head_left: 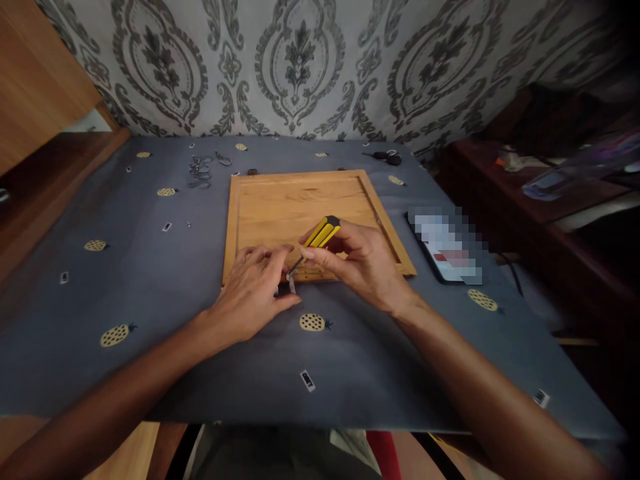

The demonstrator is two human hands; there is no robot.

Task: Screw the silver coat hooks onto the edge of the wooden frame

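A framed wooden panel [300, 200] lies flat on the cloth-covered table. My right hand [367, 263] grips a yellow-and-black screwdriver [323, 233], its shaft slanting down to the left. The tip meets a small silvery metal fitting [293, 283] at the panel's near edge; its exact kind is hard to make out. My left hand [255, 283] rests over that edge, curled fingers on the wood and thumb below, steadying the fitting. The fingers partly hide it.
A phone [443, 250] lies right of the panel. Dark-handled scissors [385, 157] sit at the back right. Coiled wire-like pieces [200, 172] and a small metal loop [223, 159] lie at the back left. A tiny metal bit [189, 225] is left of the panel. A patterned wall stands behind.
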